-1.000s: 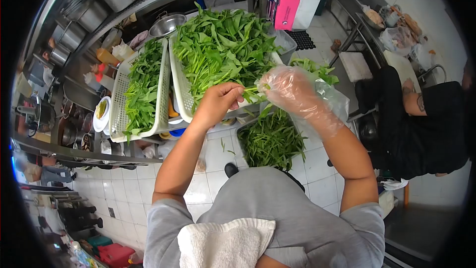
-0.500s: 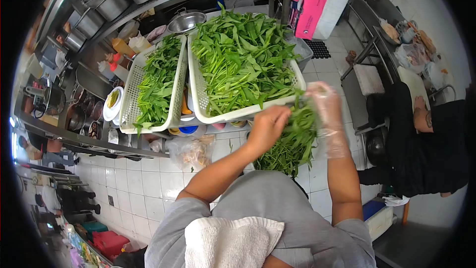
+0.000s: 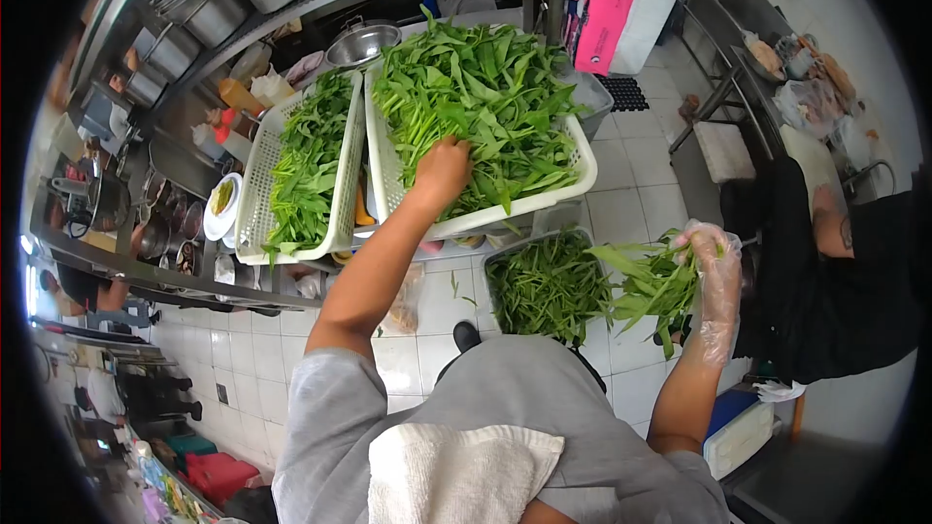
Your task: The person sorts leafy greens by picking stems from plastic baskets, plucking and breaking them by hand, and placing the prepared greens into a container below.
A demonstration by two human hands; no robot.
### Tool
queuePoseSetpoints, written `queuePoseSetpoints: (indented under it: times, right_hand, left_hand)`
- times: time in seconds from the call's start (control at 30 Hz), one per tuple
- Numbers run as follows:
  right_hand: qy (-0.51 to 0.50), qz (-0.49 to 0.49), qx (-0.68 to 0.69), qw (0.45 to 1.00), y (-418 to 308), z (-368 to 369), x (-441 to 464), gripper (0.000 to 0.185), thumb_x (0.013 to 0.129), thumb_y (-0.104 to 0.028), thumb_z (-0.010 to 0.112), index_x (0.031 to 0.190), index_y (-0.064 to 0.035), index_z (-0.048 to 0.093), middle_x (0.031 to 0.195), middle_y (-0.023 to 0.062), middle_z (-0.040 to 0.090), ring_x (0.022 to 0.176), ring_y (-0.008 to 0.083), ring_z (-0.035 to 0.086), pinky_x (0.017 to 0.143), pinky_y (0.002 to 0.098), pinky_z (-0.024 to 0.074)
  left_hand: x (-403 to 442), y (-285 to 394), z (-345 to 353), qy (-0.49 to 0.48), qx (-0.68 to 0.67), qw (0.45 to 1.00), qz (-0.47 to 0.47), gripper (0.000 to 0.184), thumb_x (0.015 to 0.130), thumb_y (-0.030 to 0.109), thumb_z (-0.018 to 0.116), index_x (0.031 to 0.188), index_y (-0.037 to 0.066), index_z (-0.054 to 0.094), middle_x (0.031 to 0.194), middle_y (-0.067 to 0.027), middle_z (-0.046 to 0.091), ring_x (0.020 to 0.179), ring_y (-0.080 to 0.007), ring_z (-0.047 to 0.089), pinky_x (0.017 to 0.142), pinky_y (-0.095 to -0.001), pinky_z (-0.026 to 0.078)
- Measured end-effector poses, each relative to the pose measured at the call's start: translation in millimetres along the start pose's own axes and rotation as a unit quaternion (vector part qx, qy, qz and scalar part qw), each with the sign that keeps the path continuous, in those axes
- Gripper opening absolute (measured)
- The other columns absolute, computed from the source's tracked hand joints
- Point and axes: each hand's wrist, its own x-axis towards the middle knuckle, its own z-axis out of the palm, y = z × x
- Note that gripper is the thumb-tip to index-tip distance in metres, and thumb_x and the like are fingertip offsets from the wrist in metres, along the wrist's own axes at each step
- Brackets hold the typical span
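Head view: our hands have just parted; our bare left hand [image 3: 444, 173] meets the greens [image 3: 495, 87] in the wider basket [image 3: 544, 204], fingers curled, any pinch hidden; our gloved right hand [image 3: 714, 257] alone pinches a leafy bunch [image 3: 652, 283].

Leafy stems [image 3: 476, 87] are held in two baskets set side by side, the left basket [image 3: 347, 184] and the right basket [image 3: 524, 220]. A bowl [image 3: 362, 44] is placed behind them, and a plate [image 3: 216, 223] left of the left basket. On the floor [image 3: 296, 357], before the right basket, a bin [image 3: 489, 293] is filled with cut stems [image 3: 549, 286]; a bag [image 3: 405, 301] is placed to its left.
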Motion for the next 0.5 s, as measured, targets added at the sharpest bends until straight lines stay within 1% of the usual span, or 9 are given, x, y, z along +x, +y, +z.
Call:
queuePoseSetpoints:
  times: [0.03, 0.13, 0.27, 0.3, 0.33, 0.37, 0.4, 0.47, 0.5]
  right_hand:
    - [-0.025, -0.003, -0.018, 1.0, -3.8, 2.2, -3.8, 0.012, 0.087, -0.012, 0.059, 0.083, -0.0018, 0.061, 0.08, 0.0052, 0.063, 0.068, 0.0107, 0.052, 0.071, 0.0246, 0.0421]
    - [-0.057, -0.021, -0.015, 0.998, -4.4, 4.5, -12.8, 0.01, 0.086, -0.011, 0.06, 0.082, -0.002, 0.061, 0.08, 0.0056, 0.063, 0.069, 0.0109, 0.053, 0.073, 0.0251, 0.0423]
    - [-0.05, 0.012, -0.005, 0.999, 3.0, 6.5, -18.5, 0.01, 0.084, -0.011, 0.06, 0.081, -0.0022, 0.062, 0.081, 0.0041, 0.064, 0.071, 0.0109, 0.054, 0.075, 0.025, 0.0419]
    - [-0.039, 0.01, -0.053, 0.998, 11.8, 2.5, -15.3, 0.012, 0.086, -0.013, 0.061, 0.082, -0.0022, 0.064, 0.083, 0.0029, 0.065, 0.078, 0.0122, 0.057, 0.08, 0.0261, 0.0433]
    - [-0.036, 0.008, -0.051, 0.998, 7.3, 6.1, -15.5, 0.012, 0.086, -0.013, 0.061, 0.082, -0.0022, 0.064, 0.083, 0.0029, 0.065, 0.078, 0.0122, 0.057, 0.08, 0.0261, 0.0433]
    - [-0.025, 0.002, -0.078, 0.997, -0.6, 12.5, -17.5, 0.013, 0.087, -0.014, 0.061, 0.084, -0.0023, 0.066, 0.084, 0.0026, 0.066, 0.083, 0.0125, 0.058, 0.084, 0.0269, 0.0434]
    - [-0.014, -0.006, -0.105, 0.994, -5.1, 16.5, -18.1, 0.014, 0.088, -0.015, 0.061, 0.086, -0.0023, 0.067, 0.086, 0.0024, 0.068, 0.087, 0.0128, 0.059, 0.087, 0.0277, 0.0435]
    - [-0.041, -0.026, -0.134, 0.99, 1.9, 14.7, -11.6, 0.016, 0.089, -0.017, 0.061, 0.088, -0.0029, 0.068, 0.09, 0.0039, 0.069, 0.091, 0.013, 0.06, 0.089, 0.0288, 0.0438]
    - [-0.06, -0.083, -0.169, 0.98, 2.4, 16.8, -7.6, 0.015, 0.089, -0.016, 0.061, 0.088, -0.0034, 0.068, 0.089, 0.0042, 0.07, 0.09, 0.0132, 0.06, 0.086, 0.0291, 0.0452]
  left_hand:
    - [1.3, -3.8, 5.0, -0.016, 0.066, 0.998, 0.017, 0.018, 0.08, 0.014, 0.062, 0.094, 0.003, 0.061, 0.094, -0.014, 0.061, 0.09, -0.0332, 0.062, 0.072, -0.0448, 0.052]
    - [4.1, -10.0, 10.2, 0.014, 0.108, 0.992, 0.07, 0.019, 0.079, 0.016, 0.064, 0.095, 0.006, 0.061, 0.095, -0.012, 0.061, 0.093, -0.0338, 0.061, 0.073, -0.0447, 0.051]
    - [-1.6, 0.1, -5.1, 0.02, 0.116, 0.989, 0.084, 0.021, 0.08, 0.014, 0.063, 0.098, 0.006, 0.058, 0.093, -0.0128, 0.062, 0.089, -0.0348, 0.061, 0.072, -0.045, 0.051]
    - [-1.1, 7.2, -19.7, 0.053, 0.034, 0.995, 0.076, 0.02, 0.081, 0.012, 0.063, 0.098, 0.005, 0.057, 0.091, -0.014, 0.063, 0.086, -0.0361, 0.062, 0.071, -0.044, 0.051]
    - [0.0, 11.3, -31.3, 0.083, -0.048, 0.993, 0.067, 0.019, 0.082, 0.011, 0.063, 0.098, 0.004, 0.055, 0.09, -0.0153, 0.064, 0.084, -0.0373, 0.062, 0.07, -0.043, 0.05]
    - [2.0, 11.5, -37.4, 0.135, -0.146, 0.979, 0.055, 0.016, 0.084, 0.01, 0.061, 0.099, 0.005, 0.056, 0.086, -0.017, 0.063, 0.079, -0.0324, 0.063, 0.068, -0.0412, 0.049]
    - [3.1, 18.1, -51.5, 0.137, -0.144, 0.978, 0.057, 0.016, 0.084, 0.01, 0.061, 0.099, 0.005, 0.056, 0.086, -0.017, 0.063, 0.079, -0.0324, 0.063, 0.068, -0.0412, 0.049]
    - [3.4, 32.5, -81.3, 0.179, -0.223, 0.958, 0.012, 0.017, 0.089, 0.011, 0.06, 0.104, 0.004, 0.057, 0.088, -0.017, 0.064, 0.078, -0.0347, 0.062, 0.067, -0.0394, 0.049]
    - [4.0, 32.4, -79.8, 0.18, -0.256, 0.95, 0.007, 0.018, 0.09, 0.01, 0.059, 0.107, 0.004, 0.058, 0.088, -0.0158, 0.063, 0.077, -0.0348, 0.061, 0.067, -0.0384, 0.049]
